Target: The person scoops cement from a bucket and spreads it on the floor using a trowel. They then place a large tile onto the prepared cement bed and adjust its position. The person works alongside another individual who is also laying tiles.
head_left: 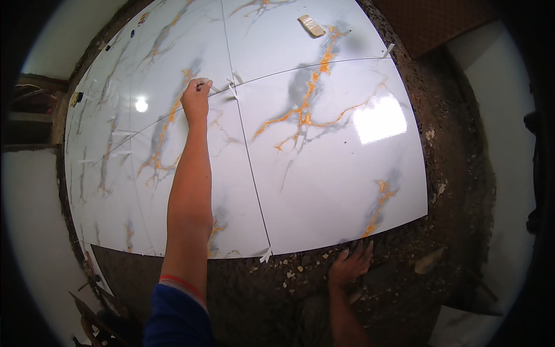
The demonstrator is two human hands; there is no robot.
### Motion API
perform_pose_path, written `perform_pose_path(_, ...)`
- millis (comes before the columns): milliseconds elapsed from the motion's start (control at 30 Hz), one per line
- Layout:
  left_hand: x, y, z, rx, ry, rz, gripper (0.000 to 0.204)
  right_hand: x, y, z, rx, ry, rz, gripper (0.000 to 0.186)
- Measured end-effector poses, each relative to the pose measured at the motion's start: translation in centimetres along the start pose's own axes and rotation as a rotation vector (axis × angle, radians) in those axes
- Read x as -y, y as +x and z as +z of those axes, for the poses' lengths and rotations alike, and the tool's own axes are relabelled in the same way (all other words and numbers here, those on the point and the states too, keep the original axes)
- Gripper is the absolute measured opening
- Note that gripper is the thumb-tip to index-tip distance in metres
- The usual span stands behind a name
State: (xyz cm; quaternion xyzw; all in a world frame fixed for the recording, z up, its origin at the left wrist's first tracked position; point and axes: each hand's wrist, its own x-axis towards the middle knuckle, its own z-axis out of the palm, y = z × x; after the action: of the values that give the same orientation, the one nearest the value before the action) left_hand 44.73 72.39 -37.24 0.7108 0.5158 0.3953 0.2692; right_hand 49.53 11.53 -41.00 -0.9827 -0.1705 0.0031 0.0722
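My left hand (196,95) reaches far out over the glossy white floor tiles (324,191), which have grey and orange veining. Its fingers are closed in a pinch just left of where the joints cross. A thin pale strip shows beside the fingertips; what they hold is too small to tell. White plastic tile clips (232,87) stick up at that crossing. Down on the dark soil (300,301), my right hand (351,263) rests with fingers apart, its fingertips close to the near edge of a tile.
Another white clip (266,255) stands at the near end of the joint, with one more at the far right edge. A tan block (312,26) lies on a far tile. Small stones (292,274) dot the soil. White walls (34,214) border both sides.
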Motion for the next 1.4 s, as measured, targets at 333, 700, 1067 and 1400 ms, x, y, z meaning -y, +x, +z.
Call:
perform_pose_path(333, 1.5, -1.6, 0.3, 0.085, 0.417, 0.207, 0.023, -0.2, 0.1, 0.2, -0.012, 0.006, -0.018, 0.057)
perform_pose_path(700, 1.4, -2.7, 1.7, -0.059, 0.479, 0.284, 0.017, 0.2, 0.3, -0.2, -0.042, -0.029, -0.050, 0.057)
perform_pose_path(1067, -0.7, -2.1, 1.3, 0.091, 0.670, 0.113, 0.016, 0.5, 0.4, -0.6, -0.036, -0.047, -0.057, 0.055)
perform_pose_path(1400, 3.2, -0.4, 1.2, -0.172, -0.600, -0.494, 0.015, 0.0, 0.2, -0.4, 0.008, -0.057, -0.077, 0.055)
